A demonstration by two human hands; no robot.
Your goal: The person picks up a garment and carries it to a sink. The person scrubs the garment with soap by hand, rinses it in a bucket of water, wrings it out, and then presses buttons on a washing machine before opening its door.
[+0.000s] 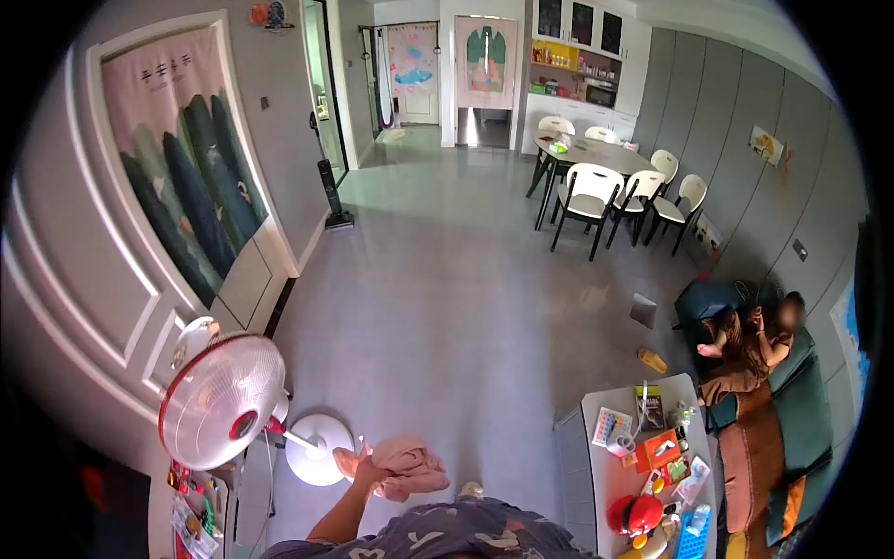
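Note:
My left hand is closed around a bunched-up pink cloth, held low in front of my body. Folds hang on both sides of the fingers; whether it is a towel or a garment I cannot tell. Just left of the hand stands a floor fan with a white round base and a tilted wire-caged head. My right hand is out of view. Below the cloth, the front of my dark patterned shirt and one light-coloured shoe tip show.
A white coffee table at the right carries a red object, a blue basket and other items. Behind it a person sits on a green sofa. One yellow slipper lies on the floor. Chairs surround a dining table; an upright vacuum stands left.

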